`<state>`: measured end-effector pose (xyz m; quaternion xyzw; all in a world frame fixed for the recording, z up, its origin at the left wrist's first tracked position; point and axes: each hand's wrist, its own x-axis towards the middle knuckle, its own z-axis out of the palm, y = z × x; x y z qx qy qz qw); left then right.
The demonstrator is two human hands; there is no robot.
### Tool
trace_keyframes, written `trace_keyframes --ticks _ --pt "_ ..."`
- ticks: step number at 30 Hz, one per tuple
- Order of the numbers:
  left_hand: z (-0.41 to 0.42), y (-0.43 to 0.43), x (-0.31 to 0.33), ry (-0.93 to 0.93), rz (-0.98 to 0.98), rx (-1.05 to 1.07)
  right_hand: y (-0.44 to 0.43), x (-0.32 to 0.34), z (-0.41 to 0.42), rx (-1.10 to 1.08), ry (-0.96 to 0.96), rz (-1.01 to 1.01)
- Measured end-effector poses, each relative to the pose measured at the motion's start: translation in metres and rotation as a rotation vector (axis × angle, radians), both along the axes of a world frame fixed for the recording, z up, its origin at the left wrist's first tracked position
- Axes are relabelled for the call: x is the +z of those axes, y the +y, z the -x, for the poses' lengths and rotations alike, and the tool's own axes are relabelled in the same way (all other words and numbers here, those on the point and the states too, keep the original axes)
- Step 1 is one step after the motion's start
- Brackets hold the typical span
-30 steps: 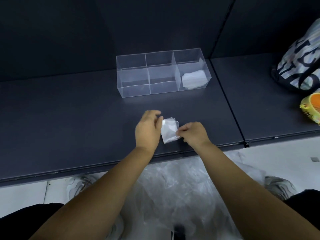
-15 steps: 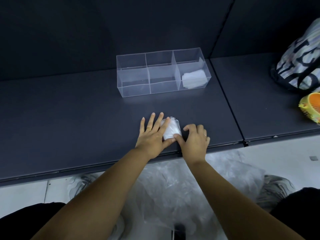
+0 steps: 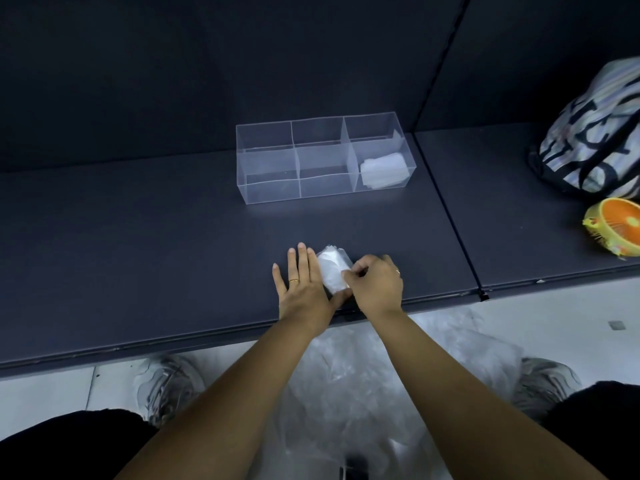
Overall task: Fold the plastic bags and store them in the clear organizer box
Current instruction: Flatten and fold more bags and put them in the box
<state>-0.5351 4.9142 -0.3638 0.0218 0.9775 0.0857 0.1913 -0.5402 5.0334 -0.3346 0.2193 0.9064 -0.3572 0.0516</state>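
**Small folded bag held between both hands at the table's near edge**

The dark table (image 3: 138,254) runs across the view, with a seam to the right of the middle. Below its near edge, on the pale floor (image 3: 41,393), a grey shoe (image 3: 166,386) shows at the left.

The left hand (image 3: 304,289) lies palm down on the table, its grip apart: the fingers are straight and together, with a gold ring (image 3: 293,280) on one of them. The forefinger side of this hand touches the left edge of the bag (image 3: 332,268), and the thumb reaches under the bag's near edge.

The bag is a small white folded packet. It lies on the table near the front edge, between the two hands and well apart from the box (image 3: 322,161).

The clear box stands farther back, its three compartments in a row. The left and middle ones hold nothing. A stored bag (image 3: 382,169), folded and white, lies in the right one.

The right hand (image 3: 375,285) has its grip clamped on the bag. Its fingers are curled and pinch the packet's right side.

Under the forearms, loose plastic (image 3: 381,375) is heaped on the floor, with a second shoe (image 3: 543,382) to its right.

At the far right of the table sit a striped sack (image 3: 595,143) and, just in front of it, an orange fan (image 3: 616,225).
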Motion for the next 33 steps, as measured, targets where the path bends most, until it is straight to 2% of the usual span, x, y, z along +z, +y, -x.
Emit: trace_keyframes --ticks 2,4,7,9,10,12,14,19,22,24,27,28,30,33 --pt "-0.004 -0.001 0.003 -0.047 -0.039 0.015 0.002 0.006 0.004 -0.013 0.004 0.223" --pt "-0.001 -0.005 0.011 -0.095 -0.177 0.058 0.006 0.012 0.006 -0.019 0.020 0.375" --pt "0.015 -0.017 0.032 -0.137 -0.602 0.263 0.020 0.028 0.012 0.116 0.064 0.511" --pt "0.025 -0.025 0.050 -0.275 -0.982 0.380 0.032 0.044 0.017 0.287 0.059 0.618" --pt "0.029 -0.028 0.058 -0.349 -1.105 0.386 0.038 0.052 0.020 0.373 0.036 0.635" --pt "0.038 -0.030 0.067 -0.480 -1.233 0.345 0.048 0.067 0.027 0.499 -0.012 0.621" --pt "0.049 -0.026 0.072 -0.556 -1.333 0.325 0.056 0.076 0.037 0.526 -0.029 0.623" --pt "0.084 -0.001 0.079 -0.344 -1.487 0.488 0.070 0.073 0.064 0.303 -0.069 0.612" --pt "0.111 0.008 0.079 -0.123 -1.405 0.496 0.078 0.068 0.093 0.128 0.030 0.563" --pt "0.125 0.011 0.077 0.115 -1.245 0.458 0.086 0.066 0.122 -0.026 0.128 0.530" --pt "0.134 0.009 0.066 0.497 -0.718 0.199 0.100 0.060 0.170 -0.194 0.151 0.358" --pt "0.135 0.009 0.059 0.533 -0.537 0.084 0.104 0.057 0.183 -0.200 0.107 0.252" --pt "0.133 0.009 0.045 0.470 -0.275 -0.077 0.107 0.048 0.203 -0.184 0.000 -0.008" --pt "0.128 0.007 0.027 0.432 -0.119 -0.170 0.101 0.035 0.213 -0.151 -0.022 -0.328"
